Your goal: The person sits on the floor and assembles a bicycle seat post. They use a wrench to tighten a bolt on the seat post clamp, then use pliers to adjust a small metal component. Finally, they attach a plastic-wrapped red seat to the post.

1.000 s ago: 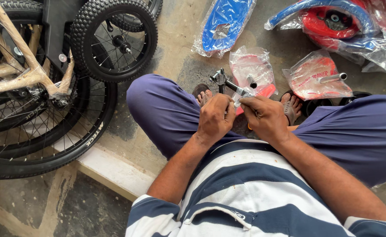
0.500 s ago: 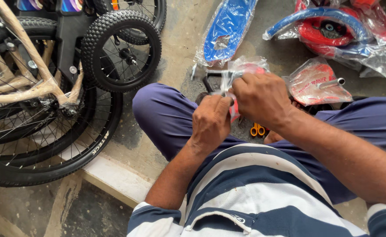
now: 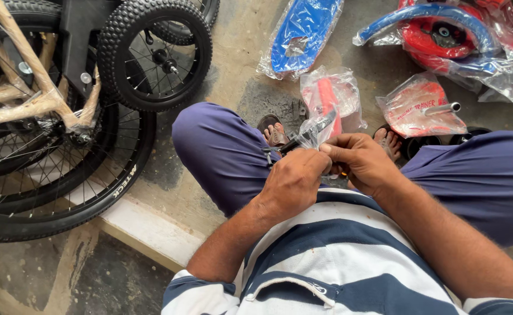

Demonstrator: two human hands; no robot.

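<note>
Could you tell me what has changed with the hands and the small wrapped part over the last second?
Both hands, left hand and right hand, have stayed together on the small plastic-wrapped metal part; the orange-handled thing seen below the hands half a second ago is now almost hidden. The view itself shifted a little. The small knobbly wheel, blue wrapped piece and red wrapped parts lie as before.

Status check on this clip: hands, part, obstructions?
Left hand and right hand both gripping small plastic-wrapped metal part. Held above lap. Nothing blocking; bagged red parts on floor beyond.
</note>
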